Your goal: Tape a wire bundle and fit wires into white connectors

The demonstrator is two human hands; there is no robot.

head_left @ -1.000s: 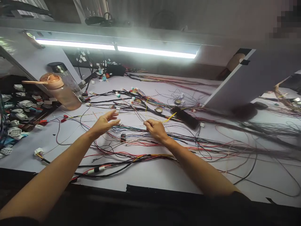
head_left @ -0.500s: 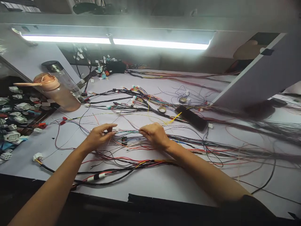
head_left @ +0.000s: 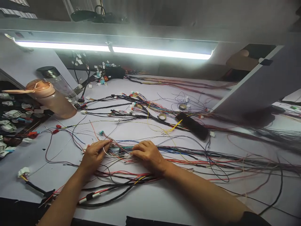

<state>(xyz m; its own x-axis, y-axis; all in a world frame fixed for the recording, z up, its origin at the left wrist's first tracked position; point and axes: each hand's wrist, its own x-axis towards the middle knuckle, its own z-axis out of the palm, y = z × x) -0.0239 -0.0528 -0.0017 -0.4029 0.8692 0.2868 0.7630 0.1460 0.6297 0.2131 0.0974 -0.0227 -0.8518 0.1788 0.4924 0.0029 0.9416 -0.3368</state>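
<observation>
A tangle of coloured wires with small connectors lies spread over the white table. My left hand rests on the wires left of centre, fingers curled and pinching thin strands. My right hand lies just to its right, fingers bent down and closed on the same bundle. A small dark connector sits between the two hands, mostly hidden. A black taped harness runs across the table in front of my wrists.
An orange bottle lies on its side at the left, next to a clear bottle. A bin of connectors stands far left. A black block and tape rolls lie mid-table. A slanted white panel rises at the right.
Both hands have come down from above the table onto the wires and closed on them, the left hand going from open to pinching. The view has tilted downward.
</observation>
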